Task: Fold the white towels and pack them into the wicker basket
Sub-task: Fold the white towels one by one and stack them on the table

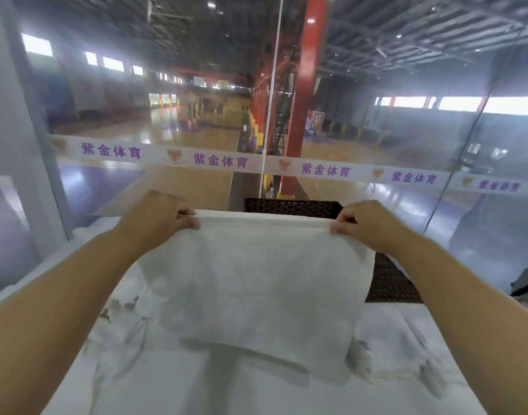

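**White towel held taut by its top corners in front of the basket**

The person's left hand (pixel 163 218) and right hand (pixel 369 226) each grasp one top corner of a white towel (pixel 250 283), fingers curled over the hem and pinching the cloth; both forearms reach forward from the bottom corners of the view. The towel's top edge runs nearly level between the two hands; the rest of the cloth slopes down toward the camera, and its lower end lies low over the surface (pixel 166 384), throwing a soft shadow there. The towel looks doubled over on itself, though the blur makes the layers hard to tell apart.

The wicker basket (pixel 388 280), dark brown, stands just behind the towel; its far rim shows above the stretched edge between the hands, and one side wall shows below the right hand, to the right of the cloth. The towel hides the basket's inside, so what it holds cannot be told.

The surface is white with grey veining, most marked at the left and right of the towel. A glass wall (pixel 107 100) rises beyond its far edge; a pale strip (pixel 214 161) with purple characters and orange emblems runs across the glass. Through it shows an indoor sports hall with a glossy wooden court floor (pixel 196 139) and a red column (pixel 304 85).
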